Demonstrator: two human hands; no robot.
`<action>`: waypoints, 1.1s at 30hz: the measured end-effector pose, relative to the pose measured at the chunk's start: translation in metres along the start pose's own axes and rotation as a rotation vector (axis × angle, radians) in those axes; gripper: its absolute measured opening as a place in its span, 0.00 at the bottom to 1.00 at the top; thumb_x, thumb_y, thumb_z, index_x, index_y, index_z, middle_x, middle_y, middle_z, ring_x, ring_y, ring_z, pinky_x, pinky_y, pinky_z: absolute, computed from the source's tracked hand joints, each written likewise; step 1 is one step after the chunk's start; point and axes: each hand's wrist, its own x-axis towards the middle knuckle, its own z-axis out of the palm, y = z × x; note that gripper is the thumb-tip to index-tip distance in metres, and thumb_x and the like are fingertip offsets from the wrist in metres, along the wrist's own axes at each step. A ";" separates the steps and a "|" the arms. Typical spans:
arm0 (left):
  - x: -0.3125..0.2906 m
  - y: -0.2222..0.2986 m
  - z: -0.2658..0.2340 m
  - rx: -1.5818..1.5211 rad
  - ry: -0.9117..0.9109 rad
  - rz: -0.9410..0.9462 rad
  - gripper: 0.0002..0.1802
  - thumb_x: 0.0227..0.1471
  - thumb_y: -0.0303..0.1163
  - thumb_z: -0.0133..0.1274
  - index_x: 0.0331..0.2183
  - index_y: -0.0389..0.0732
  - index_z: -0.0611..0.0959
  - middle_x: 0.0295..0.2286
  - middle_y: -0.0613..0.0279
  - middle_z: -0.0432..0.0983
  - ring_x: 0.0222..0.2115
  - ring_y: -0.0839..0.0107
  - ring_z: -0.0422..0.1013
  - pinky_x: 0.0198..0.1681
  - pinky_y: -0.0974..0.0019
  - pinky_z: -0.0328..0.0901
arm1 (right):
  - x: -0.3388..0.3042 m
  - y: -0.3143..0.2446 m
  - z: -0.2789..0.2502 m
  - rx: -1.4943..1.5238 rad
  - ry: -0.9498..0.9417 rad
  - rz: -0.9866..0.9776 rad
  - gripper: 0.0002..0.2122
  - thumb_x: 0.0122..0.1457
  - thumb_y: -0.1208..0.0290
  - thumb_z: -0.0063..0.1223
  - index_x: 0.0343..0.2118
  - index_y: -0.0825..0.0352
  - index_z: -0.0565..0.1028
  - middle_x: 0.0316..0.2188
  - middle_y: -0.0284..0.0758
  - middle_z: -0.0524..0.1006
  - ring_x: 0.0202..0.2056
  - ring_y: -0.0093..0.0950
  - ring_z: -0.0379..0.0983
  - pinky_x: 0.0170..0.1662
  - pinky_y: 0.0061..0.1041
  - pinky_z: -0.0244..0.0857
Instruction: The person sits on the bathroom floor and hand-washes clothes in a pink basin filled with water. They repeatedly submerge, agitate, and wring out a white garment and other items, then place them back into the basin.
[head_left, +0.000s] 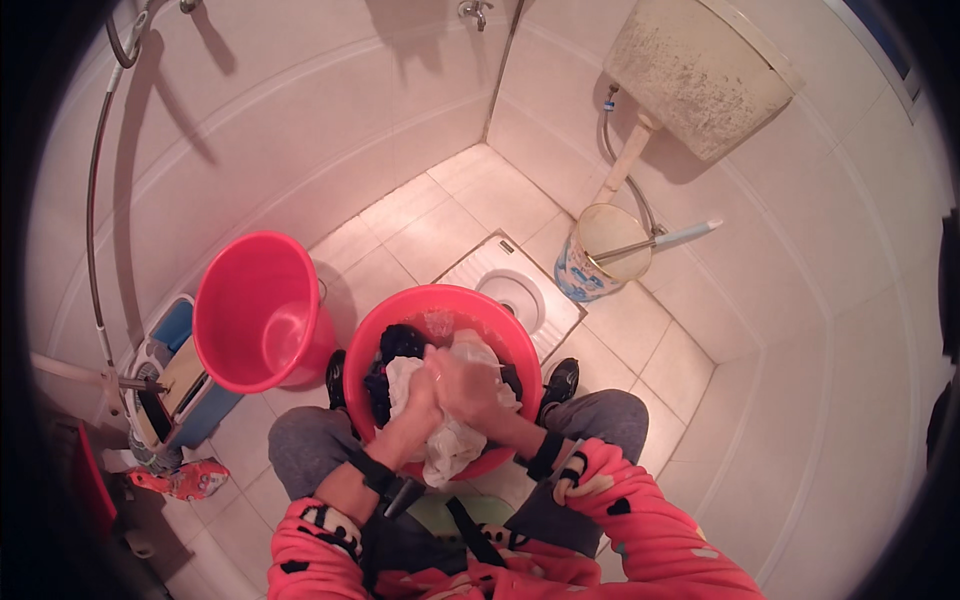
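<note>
Between my knees stands a red basin [365, 312] with wet laundry in it. Above the laundry my left hand [424, 388] and my right hand [466, 386] are pressed together, closed on a white cloth [452, 450]. The cloth bunches around my fingers and hangs down toward the basin's near rim. Dark clothes [402, 342] lie on the basin's left side, partly hidden by the cloth and my hands. Some of my fingertips are hidden where the hands meet.
A tall red bucket [213, 330] stands to the left. Behind the basin is a squat toilet [515, 290] in the tiled floor. A waste bin [577, 262] with a long-handled brush [685, 233] stands at the right wall. An orange packet [195, 480] lies at the lower left.
</note>
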 end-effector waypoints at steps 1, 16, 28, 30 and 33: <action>0.005 0.003 -0.004 -0.140 -0.009 -0.096 0.30 0.57 0.58 0.43 0.49 0.45 0.73 0.43 0.66 0.73 0.42 0.71 0.70 0.43 0.63 0.66 | -0.004 -0.004 -0.001 -0.018 -0.075 -0.014 0.09 0.57 0.65 0.47 0.36 0.62 0.75 0.18 0.43 0.73 0.22 0.41 0.73 0.22 0.41 0.63; 0.011 -0.002 -0.011 -0.178 -0.050 -0.120 0.21 0.60 0.53 0.40 0.37 0.47 0.77 0.32 0.67 0.76 0.36 0.71 0.73 0.40 0.64 0.69 | 0.001 -0.009 0.001 -0.135 -0.170 0.050 0.12 0.61 0.60 0.43 0.27 0.63 0.68 0.13 0.44 0.71 0.17 0.43 0.72 0.19 0.42 0.62; 0.033 -0.008 -0.022 -0.003 -0.253 0.056 0.22 0.61 0.52 0.38 0.40 0.46 0.77 0.33 0.66 0.76 0.33 0.70 0.73 0.34 0.64 0.68 | 0.006 -0.023 -0.016 -0.102 -0.273 0.002 0.21 0.53 0.70 0.51 0.51 0.66 0.67 0.14 0.40 0.71 0.17 0.39 0.71 0.23 0.40 0.64; 0.026 -0.016 -0.014 -0.160 -0.074 -0.027 0.21 0.62 0.51 0.37 0.40 0.46 0.76 0.33 0.67 0.76 0.32 0.70 0.73 0.34 0.63 0.68 | 0.014 -0.015 -0.017 -0.156 -0.075 0.083 0.19 0.54 0.70 0.49 0.51 0.64 0.68 0.17 0.38 0.74 0.18 0.41 0.72 0.25 0.41 0.65; 0.018 -0.024 -0.006 -0.203 -0.185 -0.169 0.21 0.62 0.50 0.38 0.40 0.46 0.76 0.34 0.67 0.76 0.31 0.71 0.73 0.34 0.63 0.68 | 0.023 0.003 -0.015 -0.219 0.017 0.157 0.17 0.56 0.72 0.46 0.50 0.63 0.69 0.20 0.37 0.76 0.21 0.43 0.73 0.29 0.41 0.67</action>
